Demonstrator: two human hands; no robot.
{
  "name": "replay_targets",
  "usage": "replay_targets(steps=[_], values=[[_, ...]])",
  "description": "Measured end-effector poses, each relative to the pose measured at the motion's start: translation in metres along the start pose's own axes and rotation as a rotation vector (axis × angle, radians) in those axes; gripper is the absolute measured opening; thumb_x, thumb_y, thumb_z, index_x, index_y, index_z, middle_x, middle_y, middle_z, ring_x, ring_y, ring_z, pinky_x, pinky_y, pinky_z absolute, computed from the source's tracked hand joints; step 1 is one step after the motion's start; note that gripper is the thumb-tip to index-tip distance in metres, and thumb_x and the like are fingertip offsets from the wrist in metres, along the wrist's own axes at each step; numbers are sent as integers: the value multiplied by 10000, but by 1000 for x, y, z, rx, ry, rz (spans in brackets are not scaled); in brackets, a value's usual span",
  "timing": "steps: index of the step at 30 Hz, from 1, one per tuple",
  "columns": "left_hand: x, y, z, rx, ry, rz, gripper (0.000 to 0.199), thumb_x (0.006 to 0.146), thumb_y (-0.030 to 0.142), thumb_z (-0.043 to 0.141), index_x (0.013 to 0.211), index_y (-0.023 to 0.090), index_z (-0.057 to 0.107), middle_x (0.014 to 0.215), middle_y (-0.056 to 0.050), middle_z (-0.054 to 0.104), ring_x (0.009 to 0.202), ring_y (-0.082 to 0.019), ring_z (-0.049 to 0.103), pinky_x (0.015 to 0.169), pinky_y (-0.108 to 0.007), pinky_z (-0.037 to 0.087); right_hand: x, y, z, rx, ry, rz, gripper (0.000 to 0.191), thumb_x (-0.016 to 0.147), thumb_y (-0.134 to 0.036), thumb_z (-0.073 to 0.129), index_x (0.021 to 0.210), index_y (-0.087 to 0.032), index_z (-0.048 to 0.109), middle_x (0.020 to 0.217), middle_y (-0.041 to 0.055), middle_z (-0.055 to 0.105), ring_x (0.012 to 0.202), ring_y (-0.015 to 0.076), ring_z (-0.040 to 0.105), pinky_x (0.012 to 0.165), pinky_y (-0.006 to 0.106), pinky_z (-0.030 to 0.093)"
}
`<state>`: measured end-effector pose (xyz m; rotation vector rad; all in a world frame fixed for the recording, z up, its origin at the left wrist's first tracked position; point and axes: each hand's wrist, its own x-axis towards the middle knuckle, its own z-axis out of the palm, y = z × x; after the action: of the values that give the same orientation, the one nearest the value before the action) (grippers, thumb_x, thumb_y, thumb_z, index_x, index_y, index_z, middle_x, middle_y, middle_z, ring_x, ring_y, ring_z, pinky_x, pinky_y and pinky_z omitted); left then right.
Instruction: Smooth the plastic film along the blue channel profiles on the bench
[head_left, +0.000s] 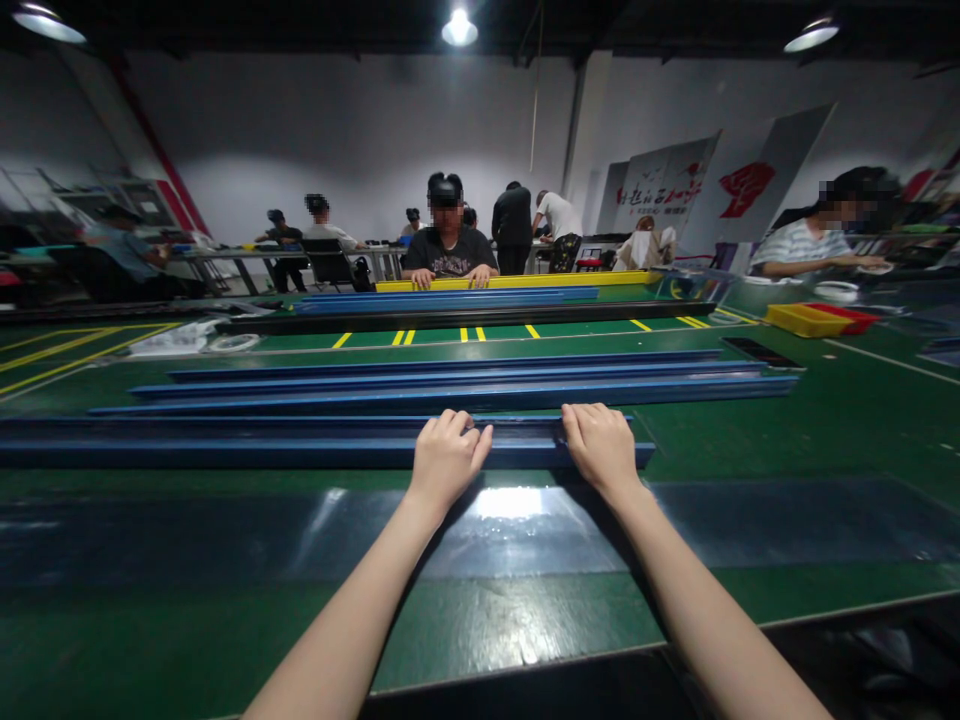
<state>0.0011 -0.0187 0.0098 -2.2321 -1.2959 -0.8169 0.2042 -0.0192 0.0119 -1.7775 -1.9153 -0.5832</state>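
Observation:
A long blue channel-shaped rail (300, 453) lies crosswise on the green table, its right end showing just past my right hand. My left hand (448, 455) rests on this rail, fingers curled over toward its far edge and thumb along its inner side. Closer to the rail's right end, my right hand (602, 445) is closed over it, the fingertips hidden behind the far edge. Between my forearms and under them lies a clear, shiny plastic strip (525, 540), flat on the table. The two hands are apart, with a short stretch of rail between them.
Several more blue rails (465, 388) lie just beyond. A phone (763, 352), a black rail (480, 318), and yellow and red trays (806, 320) are farther off. Across the table a person (450, 245) has both hands on a yellow rail (525, 281). Other people work around.

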Motion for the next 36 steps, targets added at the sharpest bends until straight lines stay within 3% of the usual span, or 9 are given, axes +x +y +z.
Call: replay_targets(steps=[5,11,20,24,27,31,36], values=[[-2,5,3,-42,-9,87,302,861,286,364,728,164,606,817,-44,602,764,-159,508,647,-289,356,-1,-2,2,-8,-35,-51,449,888,-322,227,652,-179,581,706,41,641,721,155,530,652,283,275],[-4,12,7,-112,-59,199,262,853,298,386,1002,176,564,951,-57,583,868,-180,501,696,-296,370,-4,-7,7,112,-62,-254,381,880,-332,271,872,-170,616,960,55,637,887,164,504,755,275,314],[-2,7,8,-148,-54,173,251,854,310,395,831,200,619,889,-28,593,816,-153,507,659,-276,354,-2,-6,8,155,-91,-251,394,887,-324,245,902,-176,611,1021,42,622,947,163,493,786,283,318],[0,5,6,-36,21,58,330,855,292,389,629,175,599,767,-23,599,724,-140,502,613,-275,331,-1,-5,7,142,-81,-214,390,887,-323,245,882,-178,607,1011,47,624,940,161,495,769,277,309],[-1,3,5,43,68,-36,345,851,287,396,584,172,582,688,-21,586,665,-139,488,580,-278,310,-1,-4,5,116,-70,-161,393,887,-322,241,841,-183,605,944,47,639,887,159,510,734,276,303],[-2,4,5,55,64,-27,328,848,298,396,609,171,580,697,-27,585,676,-147,492,590,-279,317,-1,-4,3,91,-91,-139,414,890,-327,227,762,-188,595,825,39,647,815,155,517,688,272,297],[-3,9,6,-33,14,85,241,847,288,395,793,174,600,837,-36,601,768,-157,509,652,-280,351,-2,-5,3,86,-92,-202,407,889,-332,234,766,-183,592,818,34,645,808,158,506,705,271,302]])
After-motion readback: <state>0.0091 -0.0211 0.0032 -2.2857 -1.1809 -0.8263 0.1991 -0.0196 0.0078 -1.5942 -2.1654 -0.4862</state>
